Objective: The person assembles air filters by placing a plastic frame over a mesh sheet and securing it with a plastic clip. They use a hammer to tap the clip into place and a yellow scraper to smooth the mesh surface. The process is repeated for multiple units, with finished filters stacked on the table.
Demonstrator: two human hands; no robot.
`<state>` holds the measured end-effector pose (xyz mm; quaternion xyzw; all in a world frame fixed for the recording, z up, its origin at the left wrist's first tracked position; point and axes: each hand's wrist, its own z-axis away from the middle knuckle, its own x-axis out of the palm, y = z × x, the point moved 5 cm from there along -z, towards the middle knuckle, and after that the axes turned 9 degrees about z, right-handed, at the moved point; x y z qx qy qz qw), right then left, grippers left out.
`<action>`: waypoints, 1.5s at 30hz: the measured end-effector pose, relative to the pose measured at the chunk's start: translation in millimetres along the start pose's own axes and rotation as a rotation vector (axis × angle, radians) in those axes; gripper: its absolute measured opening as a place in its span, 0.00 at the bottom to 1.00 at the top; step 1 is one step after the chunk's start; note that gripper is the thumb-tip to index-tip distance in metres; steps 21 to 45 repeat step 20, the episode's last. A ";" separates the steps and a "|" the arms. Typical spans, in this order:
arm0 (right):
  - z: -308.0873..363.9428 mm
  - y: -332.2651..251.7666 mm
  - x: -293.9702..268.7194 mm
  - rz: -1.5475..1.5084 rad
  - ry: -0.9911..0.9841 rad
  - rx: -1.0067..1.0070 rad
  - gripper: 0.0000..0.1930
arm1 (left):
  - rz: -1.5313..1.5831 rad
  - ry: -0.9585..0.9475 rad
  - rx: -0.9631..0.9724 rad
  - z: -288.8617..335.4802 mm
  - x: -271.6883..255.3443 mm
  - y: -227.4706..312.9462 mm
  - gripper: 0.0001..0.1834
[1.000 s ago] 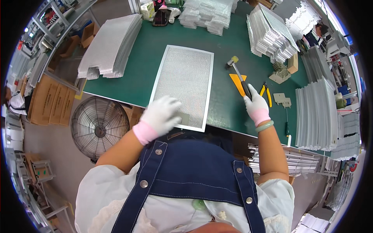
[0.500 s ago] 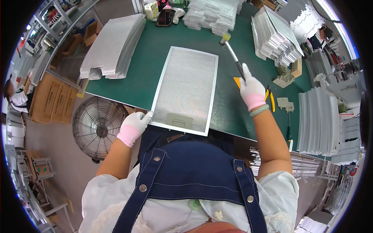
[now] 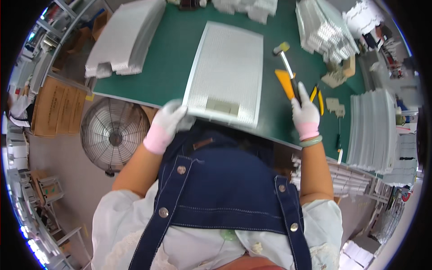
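Observation:
A silver mesh filter panel (image 3: pixel 227 67) in a pale metal frame lies on the green table in front of me. It has a grey-green rectangular inset (image 3: pixel 222 107) near its near edge. My left hand (image 3: pixel 168 120), in a white and pink glove, is closed on the panel's near left corner, slightly blurred. My gloved right hand (image 3: pixel 306 114) is closed round the dark handle of a small hammer (image 3: pixel 288 63) with a yellowish face, right of the panel. An orange scraper (image 3: pixel 283 82) lies beside the hammer's handle, partly hidden by it.
Yellow-handled pliers (image 3: pixel 318 100), grey-green plates (image 3: pixel 335 107) and a screwdriver (image 3: pixel 339 139) lie to the right. Stacks of mesh sheets (image 3: pixel 130 36) stand far left, far middle and far right. Upright frame strips (image 3: pixel 371 130) line the right edge. A floor fan (image 3: pixel 115 135) stands left of the table.
My view has shifted. The hammer has come nearer me and rightward, away from the panel, uncovering more of the scraper. The panel has slid a little farther from me, my left hand still at its corner.

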<state>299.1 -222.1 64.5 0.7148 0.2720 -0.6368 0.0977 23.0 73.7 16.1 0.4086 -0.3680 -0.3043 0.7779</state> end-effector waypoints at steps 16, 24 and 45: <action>141.0 -1.5 -43.4 0.127 0.025 -0.314 0.30 | -1.358 0.046 0.885 -25.9 52.6 10.7 0.28; 130.1 -1.2 -42.1 0.300 -0.073 -0.428 0.33 | -1.368 0.055 0.899 -26.7 51.2 9.2 0.28; 130.1 -1.2 -42.1 0.300 -0.073 -0.428 0.33 | -1.368 0.055 0.899 -26.7 51.2 9.2 0.28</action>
